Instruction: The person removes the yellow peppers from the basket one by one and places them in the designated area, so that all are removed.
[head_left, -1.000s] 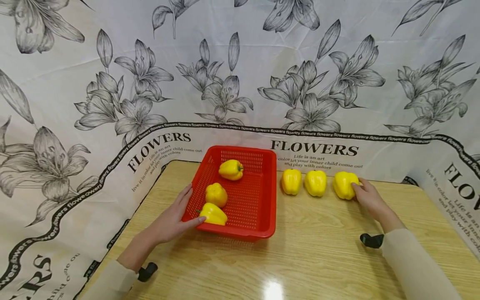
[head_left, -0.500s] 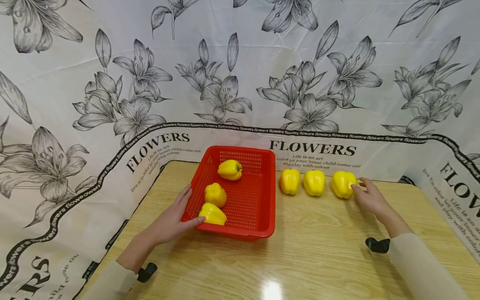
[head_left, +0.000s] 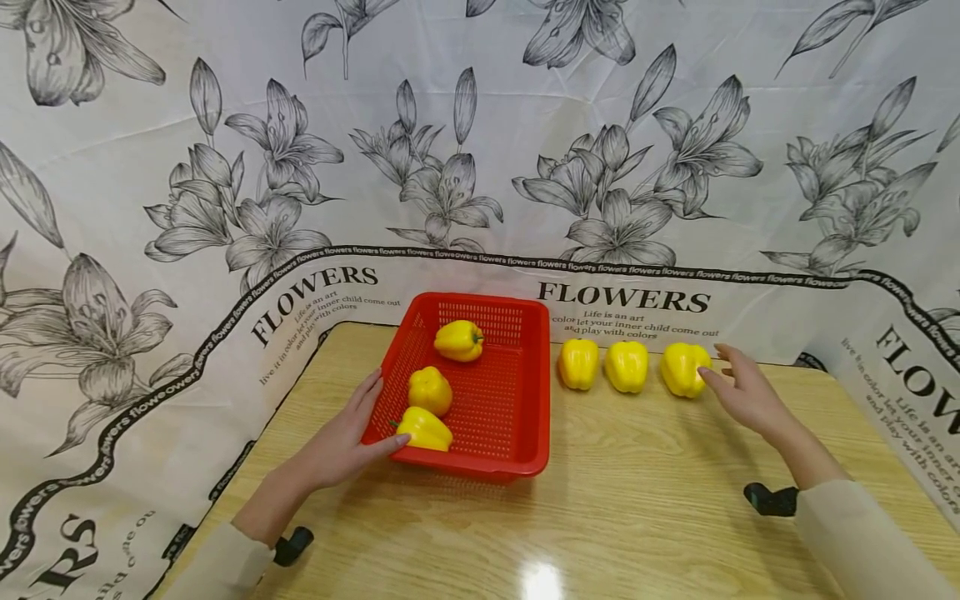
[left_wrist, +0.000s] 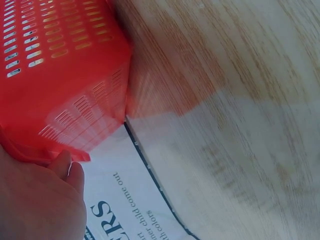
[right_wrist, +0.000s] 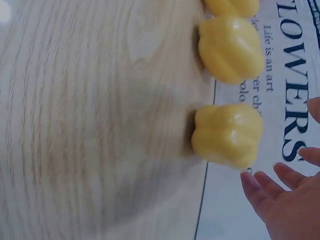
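Note:
A red plastic basket [head_left: 480, 467] stands on the table with three yellow bell peppers in it: one pepper [head_left: 459, 341] at the back, another [head_left: 430, 392] at the left, a third [head_left: 424, 429] at the front left corner. My left hand [head_left: 341, 442] grips the basket's left front rim, thumb over the edge; in the left wrist view its fingers [left_wrist: 62, 164] bend round the rim. To the right, a row holds a pepper [head_left: 579, 364], a middle one [head_left: 626, 367] and the rightmost pepper [head_left: 686, 370]. My right hand [head_left: 750, 396] is beside the rightmost one, fingers spread and holding nothing.
The wooden table [head_left: 630, 517] has a bright reflection at its front. A printed flower cloth [head_left: 480, 208] hangs behind the table and along both sides. Dark straps [head_left: 771, 500] are at both wrists.
My right hand has drawn off the rightmost pepper, a little to the right, and its fingers have spread. The left hand and basket stay as they were.

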